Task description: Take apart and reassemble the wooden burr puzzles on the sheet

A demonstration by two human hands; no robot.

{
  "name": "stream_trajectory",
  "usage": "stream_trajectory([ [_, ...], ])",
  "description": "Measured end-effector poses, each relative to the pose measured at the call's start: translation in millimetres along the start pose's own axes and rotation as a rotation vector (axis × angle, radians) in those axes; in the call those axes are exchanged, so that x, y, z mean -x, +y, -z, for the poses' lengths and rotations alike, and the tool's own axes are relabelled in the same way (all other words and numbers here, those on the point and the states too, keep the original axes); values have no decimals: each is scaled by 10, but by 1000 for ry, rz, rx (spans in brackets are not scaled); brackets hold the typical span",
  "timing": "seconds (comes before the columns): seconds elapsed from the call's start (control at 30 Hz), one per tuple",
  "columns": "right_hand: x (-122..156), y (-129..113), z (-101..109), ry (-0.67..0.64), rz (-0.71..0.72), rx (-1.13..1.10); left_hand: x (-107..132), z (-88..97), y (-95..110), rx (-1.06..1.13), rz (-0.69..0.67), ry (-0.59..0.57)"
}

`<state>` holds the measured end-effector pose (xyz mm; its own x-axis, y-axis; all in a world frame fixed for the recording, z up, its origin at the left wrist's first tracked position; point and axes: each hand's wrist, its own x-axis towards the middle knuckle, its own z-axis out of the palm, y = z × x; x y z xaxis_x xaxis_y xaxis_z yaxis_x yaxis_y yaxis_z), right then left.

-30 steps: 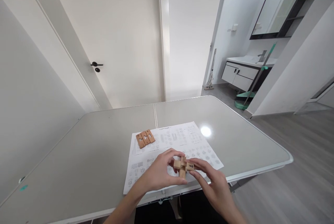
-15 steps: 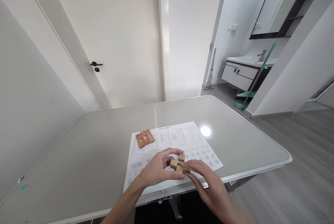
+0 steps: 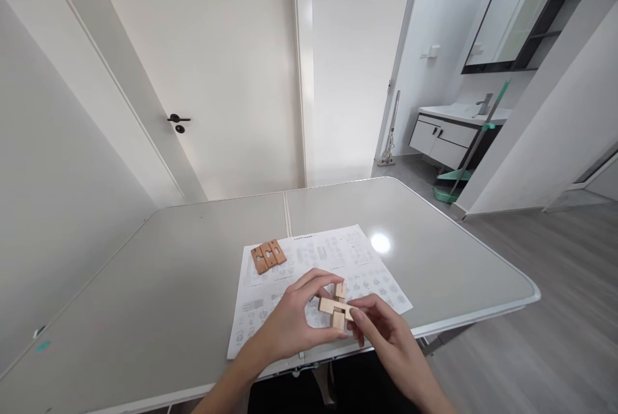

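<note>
A light wooden burr puzzle (image 3: 333, 306) of interlocking notched bars is held over the printed sheet (image 3: 309, 259), near the table's front edge. My left hand (image 3: 297, 314) spans it from the left, with the fingers at the far end of one bar and the thumb at its near end. From the right, my right hand (image 3: 381, 330) pinches the end of a crossing bar between thumb and fingers. Farther back on the sheet's left corner lie several flat brown wooden pieces (image 3: 268, 256) with cut-out slots, side by side.
The grey folding table (image 3: 193, 285) has a seam across its middle and a rounded right corner. Behind it stands a white door (image 3: 232, 66) with a black handle. At the back right are a sink cabinet (image 3: 444, 137), a mop (image 3: 393, 131) and a green dustpan (image 3: 447, 195).
The crossing bar now shows a notch and reaches farther right. My right hand has shifted its hold, thumb now on top of that bar's end. The brown pieces have stayed put.
</note>
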<state>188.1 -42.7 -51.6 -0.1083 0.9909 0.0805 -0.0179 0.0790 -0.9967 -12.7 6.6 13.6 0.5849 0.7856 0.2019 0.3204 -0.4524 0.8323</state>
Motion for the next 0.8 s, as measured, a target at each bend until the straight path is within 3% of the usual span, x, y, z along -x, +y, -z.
stream_trajectory([
  [0.4, 32, -117, 114, -203, 101, 185, 10, 53, -46, 33, -50, -92],
  [0.67, 75, -98, 56, -189, 137, 135, -28, 143, 29, 46, -132, -141],
  [0.8, 91, -141, 55, -162, 158, 119, -12, 148, 64, 106, -89, -130],
])
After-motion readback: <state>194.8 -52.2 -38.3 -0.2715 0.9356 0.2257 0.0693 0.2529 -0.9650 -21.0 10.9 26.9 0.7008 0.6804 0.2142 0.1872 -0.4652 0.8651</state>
